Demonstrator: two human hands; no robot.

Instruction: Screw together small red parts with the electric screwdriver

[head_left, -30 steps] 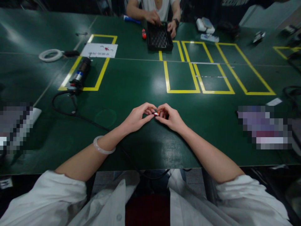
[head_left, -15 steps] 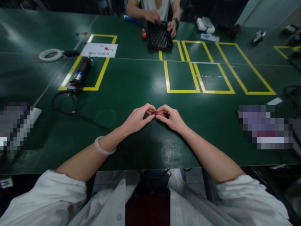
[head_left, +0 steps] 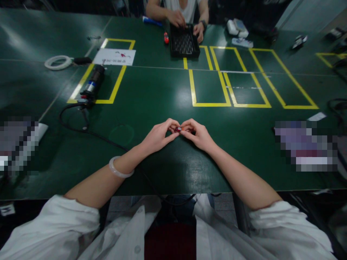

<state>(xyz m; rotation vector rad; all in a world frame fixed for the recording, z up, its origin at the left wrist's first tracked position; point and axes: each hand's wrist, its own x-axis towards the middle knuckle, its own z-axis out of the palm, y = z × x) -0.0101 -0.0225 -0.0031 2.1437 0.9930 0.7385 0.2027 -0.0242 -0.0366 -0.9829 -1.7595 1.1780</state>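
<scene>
Between my fingertips, above the green table, is a small red and dark piece with a bit of orange at its right end. It is too small to name. My left hand pinches it from the left, thumb below and fingers curled above. From the right, my right hand closes thumb and fingers on the orange end. The fingertips of both hands almost meet, and they cover much of the piece.
A black cylindrical tool with a cable lies at the left, near a white sheet and a coiled white tube. Across the table a person's hands are at a black tray. Yellow tape outlines rectangles.
The small piece has turned slightly between my fingertips, and its orange part shows less. Both hands stay in nearly the same place.
</scene>
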